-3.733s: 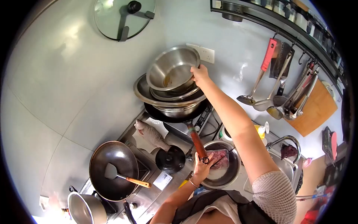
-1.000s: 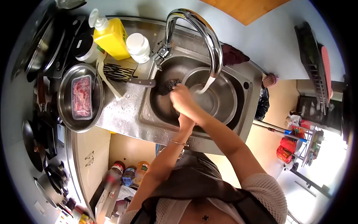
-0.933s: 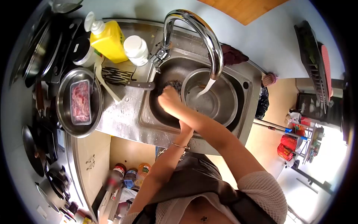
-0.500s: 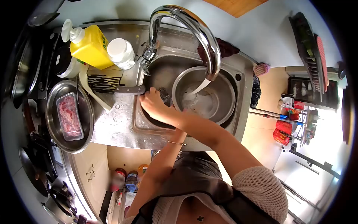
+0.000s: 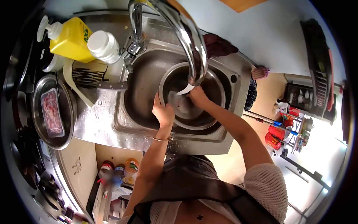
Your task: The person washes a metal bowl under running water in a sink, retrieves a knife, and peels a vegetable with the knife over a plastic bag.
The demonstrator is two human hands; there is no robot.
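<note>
Fingers of the left hand (image 5: pixel 163 113) grip the bowl (image 5: pixel 215 89) at nine o'clock, in the sink (image 5: pixel 140 74); the right hand (image 5: pixel 198 98) is inside — its grasp we cannot tell. We judge this rinsing; the next move needs steady bracing.

A kitchen: a tap (image 5: pixel 195 50) runs into a steel basin (image 5: pixel 214 87) in a sink (image 5: pixel 143 78) set in a metal worktop (image 5: pixel 97 128), which carries a pump bottle (image 5: pixel 72 40), a knife (image 5: pixel 112 86) and a metal bowl (image 5: pixel 69 114) with a tray of red meat (image 5: pixel 53 114).
</note>
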